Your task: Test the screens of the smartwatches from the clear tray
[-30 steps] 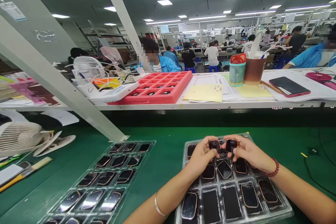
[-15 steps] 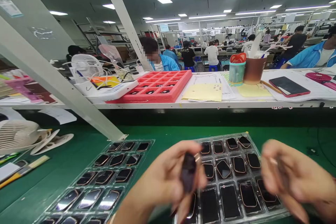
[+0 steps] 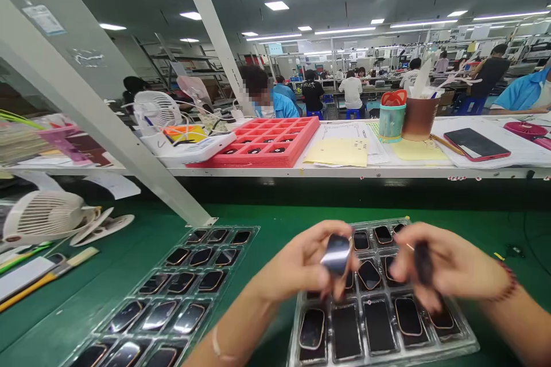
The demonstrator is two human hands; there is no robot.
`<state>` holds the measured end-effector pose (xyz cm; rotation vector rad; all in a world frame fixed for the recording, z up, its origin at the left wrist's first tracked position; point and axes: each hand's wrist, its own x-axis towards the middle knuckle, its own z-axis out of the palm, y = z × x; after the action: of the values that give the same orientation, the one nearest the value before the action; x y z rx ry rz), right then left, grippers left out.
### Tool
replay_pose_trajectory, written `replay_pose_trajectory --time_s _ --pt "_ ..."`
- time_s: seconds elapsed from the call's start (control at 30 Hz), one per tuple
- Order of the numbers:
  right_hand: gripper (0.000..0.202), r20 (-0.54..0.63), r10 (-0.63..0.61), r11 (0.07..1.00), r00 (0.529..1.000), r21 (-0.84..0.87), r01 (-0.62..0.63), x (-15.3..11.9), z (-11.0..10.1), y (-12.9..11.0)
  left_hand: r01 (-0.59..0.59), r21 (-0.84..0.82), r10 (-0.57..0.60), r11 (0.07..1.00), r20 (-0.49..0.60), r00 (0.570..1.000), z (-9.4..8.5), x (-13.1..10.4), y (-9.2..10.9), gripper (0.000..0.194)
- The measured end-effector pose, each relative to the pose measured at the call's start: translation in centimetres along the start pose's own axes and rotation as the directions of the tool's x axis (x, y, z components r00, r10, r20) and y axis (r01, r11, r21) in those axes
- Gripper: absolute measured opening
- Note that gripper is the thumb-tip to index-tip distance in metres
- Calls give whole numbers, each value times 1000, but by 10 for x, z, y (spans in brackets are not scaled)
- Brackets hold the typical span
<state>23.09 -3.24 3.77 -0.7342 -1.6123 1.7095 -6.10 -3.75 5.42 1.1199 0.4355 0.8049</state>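
My left hand [image 3: 307,264] is closed on a smartwatch body [image 3: 336,254], its dark glossy screen catching the light. Facing it, my right hand [image 3: 447,266] grips a second dark watch body [image 3: 423,264], blurred and seen nearly edge-on. Both hands are raised over a clear plastic tray [image 3: 467,344] with watch bodies in many pockets; two pockets in its front row show only black bottoms. To the left lies another clear tray [image 3: 253,236], filled with rows of gold-rimmed watch bodies such as this one [image 3: 183,282].
A white shelf edge [image 3: 336,172] runs across behind the green bench. On it stand a red compartment tray [image 3: 297,152], a teal cup [image 3: 391,124], a brown cup [image 3: 419,117] and a phone [image 3: 477,143]. A slanted post [image 3: 159,180], white fan [image 3: 45,215] and brush [image 3: 80,258] are left.
My hands have come closer together, the right one moving left. The watch in my left hand has turned so its screen shows. The view has shifted slightly.
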Motion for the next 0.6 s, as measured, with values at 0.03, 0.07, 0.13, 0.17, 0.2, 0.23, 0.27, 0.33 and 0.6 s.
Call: replay_pose_trajectory --time_s 0.03,0.07,0.13,0.17,0.2,0.23,0.27,0.33,0.6 --pt "56 37 -27 1000 999 9 27 11 0 4 1 38 -1 999 -17 1000 -2 16 -7 65" --pt "58 53 -51 999 997 14 51 23 -2 9 -1 85 6 996 -63 998 -4 30 -14 62" --pt "47 -12 -72 997 997 -7 72 45 -5 24 49 181 -13 982 -197 980 -8 50 -32 48" --pt "41 -57 -60 998 997 -30 58 53 -7 32 85 235 -23 968 -255 967 -11 56 -41 39" --pt "34 -93 -50 997 994 -56 45 58 -8 40 115 279 -30 953 -290 956 -13 60 -48 33" --pt "30 -110 -42 996 993 -81 34 62 -9 46 137 313 -34 940 -313 949 -15 61 -54 29" --pt "28 -113 -39 995 993 -99 28 63 -10 52 145 335 -33 931 -319 947 -16 61 -59 27" --pt "26 -94 -46 992 994 -118 35 63 -9 57 131 346 -17 929 -314 949 -17 60 -63 27" --pt "30 -81 -51 985 995 -166 37 61 -8 62 66 297 36 953 -327 944 -19 60 -64 28"
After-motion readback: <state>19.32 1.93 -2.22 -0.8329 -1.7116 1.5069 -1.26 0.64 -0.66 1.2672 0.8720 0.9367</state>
